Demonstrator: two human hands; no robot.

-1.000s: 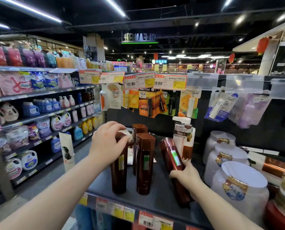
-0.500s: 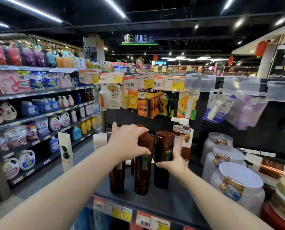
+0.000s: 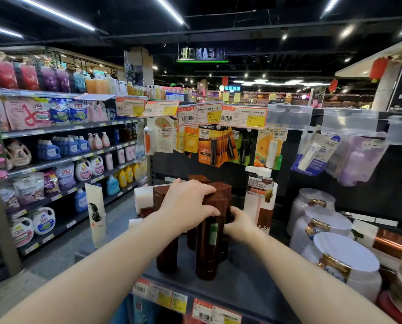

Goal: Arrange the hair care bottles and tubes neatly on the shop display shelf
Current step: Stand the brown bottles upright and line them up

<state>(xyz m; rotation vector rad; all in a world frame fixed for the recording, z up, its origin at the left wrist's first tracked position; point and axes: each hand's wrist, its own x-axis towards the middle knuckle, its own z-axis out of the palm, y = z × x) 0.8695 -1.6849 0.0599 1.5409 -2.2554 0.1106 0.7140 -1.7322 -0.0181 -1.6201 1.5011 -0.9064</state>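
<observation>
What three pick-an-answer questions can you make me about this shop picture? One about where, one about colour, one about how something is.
1. Which side of the bottles is the pump bottle on?
A. left
B. right
C. underneath

2. What colour are the bottles?
A. brown
B. blue
C. pink

3. The held bottles are:
A. lying flat
B. hanging
C. upright

Answers:
1 B: it stands just past the right hand.
2 A: their sides and caps are dark brown.
3 C: they stand on the shelf, caps up under the left hand.
</observation>
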